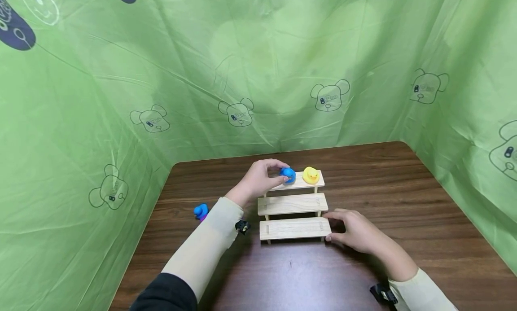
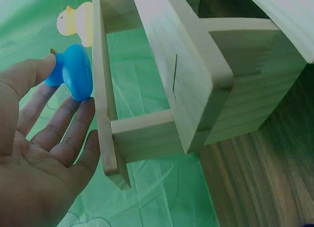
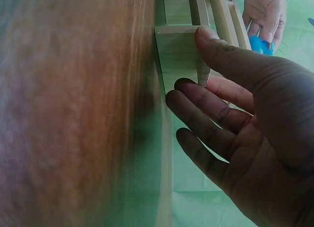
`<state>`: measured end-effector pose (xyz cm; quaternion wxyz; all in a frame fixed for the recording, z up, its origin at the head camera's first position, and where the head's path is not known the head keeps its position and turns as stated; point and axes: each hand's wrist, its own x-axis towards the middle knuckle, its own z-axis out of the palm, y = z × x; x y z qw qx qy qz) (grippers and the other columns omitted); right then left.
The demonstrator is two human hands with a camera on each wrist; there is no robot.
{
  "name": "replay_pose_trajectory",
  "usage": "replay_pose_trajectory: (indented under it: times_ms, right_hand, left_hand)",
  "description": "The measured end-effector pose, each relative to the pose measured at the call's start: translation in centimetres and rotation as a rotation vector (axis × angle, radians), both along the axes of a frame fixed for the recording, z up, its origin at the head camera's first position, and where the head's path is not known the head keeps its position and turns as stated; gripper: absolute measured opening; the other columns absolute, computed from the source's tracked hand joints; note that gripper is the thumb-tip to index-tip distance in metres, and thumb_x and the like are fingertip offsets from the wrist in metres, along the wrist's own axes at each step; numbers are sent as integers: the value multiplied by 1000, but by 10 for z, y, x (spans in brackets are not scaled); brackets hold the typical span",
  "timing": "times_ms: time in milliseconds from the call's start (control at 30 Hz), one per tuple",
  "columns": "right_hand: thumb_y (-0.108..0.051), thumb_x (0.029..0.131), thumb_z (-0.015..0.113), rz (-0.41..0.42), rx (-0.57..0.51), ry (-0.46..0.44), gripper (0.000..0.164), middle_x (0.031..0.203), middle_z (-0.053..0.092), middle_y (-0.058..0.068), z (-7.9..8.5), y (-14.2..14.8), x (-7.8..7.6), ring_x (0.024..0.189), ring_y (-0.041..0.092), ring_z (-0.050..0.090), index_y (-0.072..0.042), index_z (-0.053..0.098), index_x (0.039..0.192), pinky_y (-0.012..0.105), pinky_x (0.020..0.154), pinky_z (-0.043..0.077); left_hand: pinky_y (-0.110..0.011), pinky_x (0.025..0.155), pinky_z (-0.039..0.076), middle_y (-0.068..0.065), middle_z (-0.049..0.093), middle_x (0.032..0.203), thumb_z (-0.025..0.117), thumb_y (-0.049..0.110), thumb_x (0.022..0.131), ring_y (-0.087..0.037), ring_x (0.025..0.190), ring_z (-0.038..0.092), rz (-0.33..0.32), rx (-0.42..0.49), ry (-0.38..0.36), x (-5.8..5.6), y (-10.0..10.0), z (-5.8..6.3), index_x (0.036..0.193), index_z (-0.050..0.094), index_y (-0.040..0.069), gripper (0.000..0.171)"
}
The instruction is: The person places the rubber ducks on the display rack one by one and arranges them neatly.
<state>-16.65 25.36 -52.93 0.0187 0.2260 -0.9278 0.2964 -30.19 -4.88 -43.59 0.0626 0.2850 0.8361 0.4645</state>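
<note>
A small three-step wooden stand [image 1: 292, 204] is on the table. My left hand [image 1: 260, 180] pinches a blue rubber duck [image 1: 288, 175] between thumb and fingers, at the left part of the top step. In the left wrist view the blue duck [image 2: 73, 72] has its base right at the top board. Beside it on that step sits a yellow rubber duck [image 1: 311, 175]. My right hand [image 1: 359, 230] holds the right end of the lowest step, its thumb at the front edge and index finger behind, as the right wrist view shows the thumb [image 3: 230, 55] on the wood.
Left of my left forearm, another blue duck [image 1: 200, 210] is on the brown wooden table [image 1: 363, 181], with a magenta thing [image 1: 203, 217] partly hidden by the sleeve. Green printed cloth [image 1: 278, 77] hangs behind and at both sides of the table.
</note>
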Motion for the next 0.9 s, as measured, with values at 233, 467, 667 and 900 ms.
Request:
replay_pose_trajectory:
  times_ms: [233, 467, 667, 900]
  right_hand:
    - [-20, 81, 93, 2, -8, -3, 50, 116, 73, -4, 1, -1, 0, 111, 19, 67, -10, 73, 126, 50, 97, 55]
    - [-19, 81, 93, 2, -5, 2, 51, 116, 74, -3, 0, -1, 0, 112, 20, 68, -9, 73, 126, 51, 98, 55]
    - [-20, 81, 93, 4, -5, 0, 51, 116, 74, -4, 0, 0, 0, 112, 19, 67, -10, 73, 126, 50, 98, 55]
    - [-20, 81, 93, 0, -1, 0, 51, 116, 73, -3, 0, 0, 0, 112, 20, 67, -10, 73, 126, 51, 98, 55]
  left_hand:
    - [-41, 101, 56, 8, 74, 111, 82, 20, 94, -10, 107, 69, -14, -57, 18, 0, 4, -3, 121, 76, 19, 28]
    - [-37, 100, 55, 8, 74, 110, 83, 18, 93, -8, 106, 68, -22, -71, 14, 1, 6, -3, 122, 76, 18, 30]
    - [-36, 102, 53, 9, 74, 110, 83, 21, 94, -8, 108, 68, -18, -90, 18, 1, 6, -2, 122, 76, 20, 29]
    - [-38, 103, 53, 8, 74, 111, 83, 21, 94, -9, 109, 68, -21, -84, 13, 1, 6, -3, 122, 76, 20, 29]
